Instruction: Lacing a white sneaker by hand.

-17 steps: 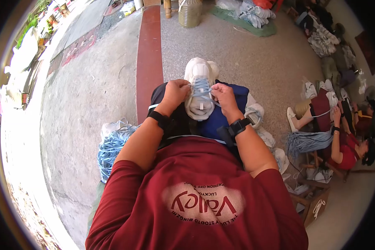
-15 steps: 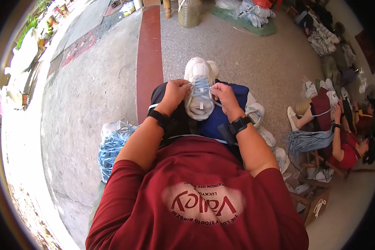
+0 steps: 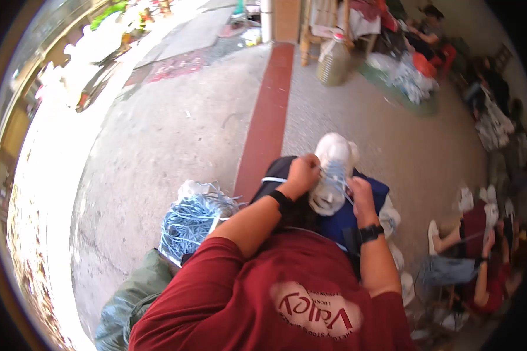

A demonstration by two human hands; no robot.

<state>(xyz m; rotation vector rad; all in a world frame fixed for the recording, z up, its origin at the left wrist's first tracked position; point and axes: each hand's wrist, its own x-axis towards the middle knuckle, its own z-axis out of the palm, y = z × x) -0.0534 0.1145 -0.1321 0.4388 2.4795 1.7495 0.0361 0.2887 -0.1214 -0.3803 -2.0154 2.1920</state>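
A white sneaker (image 3: 332,146) rests on my lap, its toe pointing away from me. Light-blue shoelace (image 3: 335,169) criss-crosses its tongue. At the shoe's left side my left hand (image 3: 304,174) is closed in a pinch on the lace. My right hand (image 3: 362,196), on the other side and a little nearer to me, also pinches the lace, with a strand running from the shoe to its fingers. Some blur hides the exact fingertips. Dark blue cloth (image 3: 341,227) lies under the shoe.
A bag of light-blue laces (image 3: 190,225) stands at my left, beside a green sack (image 3: 129,304). White shoes (image 3: 390,221) lie along my right. A co-worker (image 3: 495,269) sits at the far right with blue laces (image 3: 448,270). Ahead stands a large plastic jug (image 3: 332,64).
The view has swung up and to the left, so everything sits lower and further right. Both hands stay at the sneaker; the right hand is now slightly lower beside it.
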